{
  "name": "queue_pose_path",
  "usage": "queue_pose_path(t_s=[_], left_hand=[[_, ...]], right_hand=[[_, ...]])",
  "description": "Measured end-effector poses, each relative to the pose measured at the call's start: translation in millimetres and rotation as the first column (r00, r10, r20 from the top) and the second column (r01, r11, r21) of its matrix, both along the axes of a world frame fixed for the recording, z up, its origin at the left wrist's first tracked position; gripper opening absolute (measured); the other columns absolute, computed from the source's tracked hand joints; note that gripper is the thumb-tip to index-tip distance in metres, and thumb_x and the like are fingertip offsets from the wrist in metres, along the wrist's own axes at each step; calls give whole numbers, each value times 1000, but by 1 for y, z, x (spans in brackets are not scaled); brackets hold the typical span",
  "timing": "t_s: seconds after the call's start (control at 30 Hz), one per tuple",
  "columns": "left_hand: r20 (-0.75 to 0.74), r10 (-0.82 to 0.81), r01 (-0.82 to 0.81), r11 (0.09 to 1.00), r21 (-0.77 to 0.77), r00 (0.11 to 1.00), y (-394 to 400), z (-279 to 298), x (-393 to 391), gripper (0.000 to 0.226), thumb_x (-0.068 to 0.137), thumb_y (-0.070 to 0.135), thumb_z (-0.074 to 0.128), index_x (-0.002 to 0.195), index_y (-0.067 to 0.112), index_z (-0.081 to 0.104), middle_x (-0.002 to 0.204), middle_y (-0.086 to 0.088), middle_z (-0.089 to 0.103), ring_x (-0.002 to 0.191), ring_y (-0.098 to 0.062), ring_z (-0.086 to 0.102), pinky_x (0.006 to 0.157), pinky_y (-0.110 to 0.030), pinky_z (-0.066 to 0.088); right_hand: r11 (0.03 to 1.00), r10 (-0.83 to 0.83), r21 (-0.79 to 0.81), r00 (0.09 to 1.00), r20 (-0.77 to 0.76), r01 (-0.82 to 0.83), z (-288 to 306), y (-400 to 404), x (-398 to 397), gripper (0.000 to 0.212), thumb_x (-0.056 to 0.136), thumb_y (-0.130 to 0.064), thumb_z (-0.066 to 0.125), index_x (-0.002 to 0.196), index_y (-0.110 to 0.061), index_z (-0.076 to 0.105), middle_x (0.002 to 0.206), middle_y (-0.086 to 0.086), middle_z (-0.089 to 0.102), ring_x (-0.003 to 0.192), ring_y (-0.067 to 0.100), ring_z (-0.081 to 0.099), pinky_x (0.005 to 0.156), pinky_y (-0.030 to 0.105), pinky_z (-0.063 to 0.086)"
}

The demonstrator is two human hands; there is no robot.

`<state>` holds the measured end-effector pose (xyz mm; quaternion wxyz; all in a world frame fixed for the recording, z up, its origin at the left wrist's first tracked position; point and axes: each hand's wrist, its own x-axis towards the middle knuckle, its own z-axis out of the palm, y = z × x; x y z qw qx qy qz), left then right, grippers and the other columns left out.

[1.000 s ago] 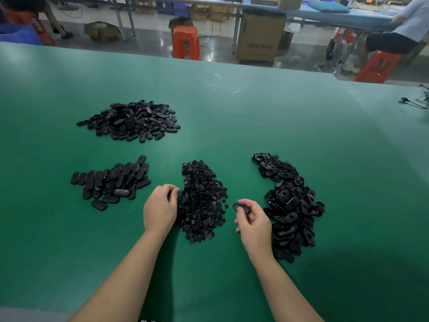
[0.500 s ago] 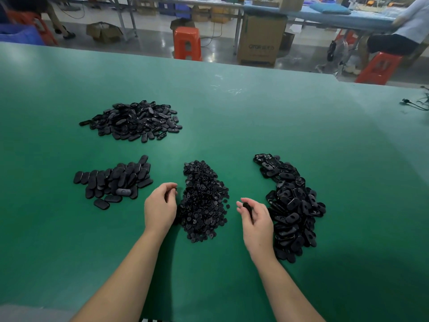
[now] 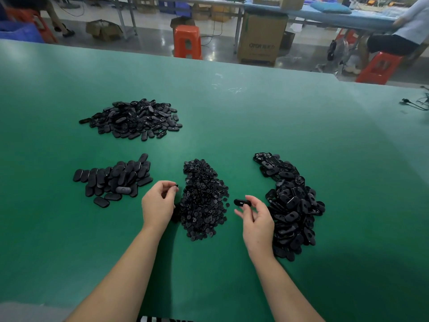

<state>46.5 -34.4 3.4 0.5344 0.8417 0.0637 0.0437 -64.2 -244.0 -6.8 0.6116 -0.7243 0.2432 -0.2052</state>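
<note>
My left hand (image 3: 157, 205) is raised just left of the middle heap of small round black parts (image 3: 203, 198) and pinches one small round black part (image 3: 176, 185) at its fingertips. My right hand (image 3: 256, 219) pinches a black oval shell (image 3: 241, 202) between that heap and the right pile of black oval shells (image 3: 292, 205). A neat stack of closed black ovals (image 3: 113, 177) lies to the left of my left hand.
A further pile of black oval parts (image 3: 132, 120) lies at the back left of the green table (image 3: 255, 117). Black cables (image 3: 415, 104) lie at the table's right edge. Beyond the far edge stand orange stools (image 3: 188, 41), a cardboard box (image 3: 261, 38) and a seated person (image 3: 404, 31).
My left hand rose from the heap's edge with a small round part in its fingertips. My right hand turned the oval shell and brought it out toward the left, fingers more spread.
</note>
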Motion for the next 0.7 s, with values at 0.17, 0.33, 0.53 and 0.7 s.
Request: queue_pose_path(t_s=[0.17, 0.33, 0.53, 0.7], left_hand=[[18, -15, 15, 1000, 27, 1000, 1, 4, 2, 15, 93, 23, 70, 82, 34, 70, 70, -1, 66, 57, -14, 50, 57, -29, 42], [92, -174, 171, 984, 45, 980, -26, 31, -8, 15, 92, 17, 71, 90, 31, 76, 63, 20, 65, 49, -1, 48, 51, -14, 38], [36, -412, 408, 909, 87, 910, -87, 45, -36, 16, 88, 12, 71, 88, 25, 80, 75, 14, 73, 63, 2, 62, 61, -12, 46], [-56, -408, 411, 897, 160, 911, -109, 39, -48, 10, 88, 13, 68, 88, 20, 75, 80, 11, 72, 72, 0, 63, 68, -12, 47]], right_hand=[[999, 37, 12, 999, 7, -37, 3, 2, 1, 19, 105, -7, 47, 98, -23, 56, 101, -3, 71, 91, 4, 75, 77, 29, 62], [999, 28, 42, 1000, 2, -28, 5, 1, 3, 17, 106, -11, 48, 102, -25, 58, 93, 2, 70, 78, 14, 75, 71, 30, 62], [997, 8, 73, 1000, -13, -7, 1, 1, 5, 15, 103, -8, 52, 104, -18, 63, 84, 2, 72, 67, 18, 73, 65, 31, 60], [999, 3, -48, 999, -38, -5, -1, -2, 3, 19, 100, -10, 58, 99, -28, 65, 95, -5, 76, 81, 6, 73, 78, 32, 61]])
